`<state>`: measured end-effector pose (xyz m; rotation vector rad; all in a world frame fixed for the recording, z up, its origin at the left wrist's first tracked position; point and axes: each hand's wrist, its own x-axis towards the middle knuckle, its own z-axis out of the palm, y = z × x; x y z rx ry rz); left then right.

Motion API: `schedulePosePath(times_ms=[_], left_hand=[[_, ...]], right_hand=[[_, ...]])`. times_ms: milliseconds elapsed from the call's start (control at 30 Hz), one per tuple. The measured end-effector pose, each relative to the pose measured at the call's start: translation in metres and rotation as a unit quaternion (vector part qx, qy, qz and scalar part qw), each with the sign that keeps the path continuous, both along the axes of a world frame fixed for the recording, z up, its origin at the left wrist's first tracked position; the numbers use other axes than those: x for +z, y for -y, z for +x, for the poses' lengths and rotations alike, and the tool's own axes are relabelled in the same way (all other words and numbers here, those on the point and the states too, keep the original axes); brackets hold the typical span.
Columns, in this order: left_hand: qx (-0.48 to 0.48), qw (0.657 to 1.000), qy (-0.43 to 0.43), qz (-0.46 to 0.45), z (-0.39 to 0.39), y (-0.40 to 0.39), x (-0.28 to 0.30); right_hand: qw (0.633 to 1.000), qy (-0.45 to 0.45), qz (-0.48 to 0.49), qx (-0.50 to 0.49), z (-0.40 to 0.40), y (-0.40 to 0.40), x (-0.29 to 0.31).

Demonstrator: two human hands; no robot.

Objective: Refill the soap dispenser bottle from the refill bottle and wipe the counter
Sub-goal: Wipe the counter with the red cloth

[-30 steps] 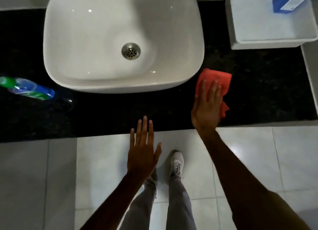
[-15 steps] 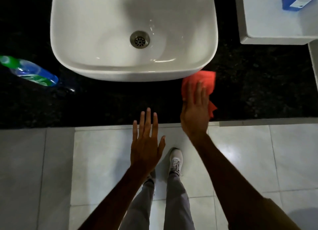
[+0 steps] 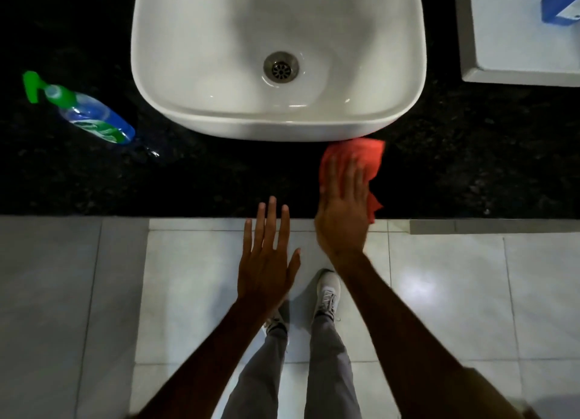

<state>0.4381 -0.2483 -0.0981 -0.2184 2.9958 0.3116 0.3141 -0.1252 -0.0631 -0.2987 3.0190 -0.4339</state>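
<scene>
Along the front strip of the black worktop, just under the basin's front lip, right hand lies flat on the red cloth. Palm down, fingers stretched out and together, pressing, not pinching. That's a wiping hold: a flat palm loads a wide patch of cloth, and there's no need to grip since friction drags it along. Cloth bunches out past the fingertips and to the right of the palm, top edge touching or just tucked under the basin overhang; can't tell which.

Left hand is empty, fingers spread, hovering past the worktop edge above the floor tiles. Likely parked there to stay out of the wipe path.

Soap bottle, clear with blue and green label, green pump top, sits well to the left of the basin. It's on its side or strongly leaning away in this wide-angle view; can't say which. Small glint on the stone just beside its base, maybe a wet spot. No second bottle in view, so can't tell whether this is the dispenser or the refill.

White tray far right holds a blue item, cut off by the frame.

Judgement: pouring looks done, wipe step underway. Strip between cloth and bottle is probably next.
</scene>
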Motion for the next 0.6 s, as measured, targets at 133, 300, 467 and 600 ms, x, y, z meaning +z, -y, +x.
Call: schedulePosePath(times_ms=[133, 300, 467, 600], left_hand=[[0.033, 0.999, -0.002, -0.001, 0.005, 0.007, 0.006], [0.013, 1.0, 0.011, -0.009, 0.006, 0.017, 0.005], [0.056, 0.998, 0.004, -0.009, 0.015, 0.025, 0.004], [0.043, 0.999, 0.007, 0.003, 0.018, 0.032, 0.007]], right_hand=[[0.996, 0.031, 0.024, 0.084, 0.045, -0.045, 0.009], [0.996, 0.022, -0.005, -0.084, -0.001, -0.021, 0.012], [0.995, 0.028, -0.004, 0.1, 0.031, 0.027, 0.0], [0.993, 0.052, 0.008, 0.109, 0.046, -0.033, 0.007]])
